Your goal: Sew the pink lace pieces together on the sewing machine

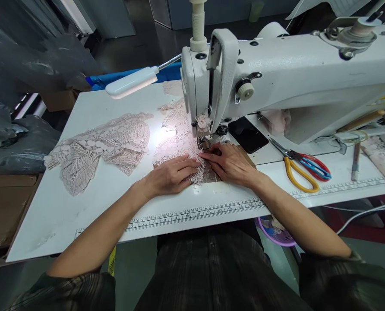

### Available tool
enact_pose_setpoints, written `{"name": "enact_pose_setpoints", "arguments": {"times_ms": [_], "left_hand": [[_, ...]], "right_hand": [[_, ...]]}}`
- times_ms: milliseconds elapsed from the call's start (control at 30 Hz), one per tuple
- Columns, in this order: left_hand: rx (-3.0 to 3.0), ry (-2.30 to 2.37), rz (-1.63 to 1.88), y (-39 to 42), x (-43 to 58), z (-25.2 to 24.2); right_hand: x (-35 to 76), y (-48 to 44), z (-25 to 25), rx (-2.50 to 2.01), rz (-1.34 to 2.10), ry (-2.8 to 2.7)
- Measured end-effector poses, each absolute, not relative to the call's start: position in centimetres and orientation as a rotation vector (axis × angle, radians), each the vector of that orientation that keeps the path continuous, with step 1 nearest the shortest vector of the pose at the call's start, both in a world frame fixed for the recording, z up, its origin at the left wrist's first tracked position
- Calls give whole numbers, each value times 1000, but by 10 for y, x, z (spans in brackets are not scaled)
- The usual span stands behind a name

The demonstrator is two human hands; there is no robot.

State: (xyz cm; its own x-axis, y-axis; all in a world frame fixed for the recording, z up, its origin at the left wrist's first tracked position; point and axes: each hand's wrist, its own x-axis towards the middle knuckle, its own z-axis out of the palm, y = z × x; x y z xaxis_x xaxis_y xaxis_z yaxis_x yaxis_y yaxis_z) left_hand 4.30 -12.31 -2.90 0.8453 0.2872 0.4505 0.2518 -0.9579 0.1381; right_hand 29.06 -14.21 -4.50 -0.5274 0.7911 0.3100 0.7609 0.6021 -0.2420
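Note:
A pale pink lace piece (176,144) lies under the needle area of a white sewing machine (197,86). My left hand (175,172) rests flat on its near part, fingers stretched toward the presser foot (204,143). On the other side, my right hand (233,163) has its fingers bent together at the lace's right edge, close beside the foot. What lies between those fingertips is partly hidden. Beneath both hands is a brownish plate (210,175). Another bunched lace piece (105,144) lies to the left on the white table (92,207).
A white lamp (132,82) lights the lace. Right of the machine head are a black phone (248,134), scissors (298,166) with yellow and red-blue handles, and a small brush-like tool (356,162). A ruler strip (192,214) runs along the front edge. Boxes (9,207) stand left.

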Motion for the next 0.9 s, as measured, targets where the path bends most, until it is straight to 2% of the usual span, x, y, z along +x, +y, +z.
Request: {"name": "enact_pose_setpoints", "arguments": {"times_ms": [400,900], "left_hand": [[3035,362,686,-125,45,-16],[2996,302,623,-124,45,-17]], "right_hand": [[292,-146,-36,-1197,243,-2460],[293,-146,-33,-1177,232,-2499]]}}
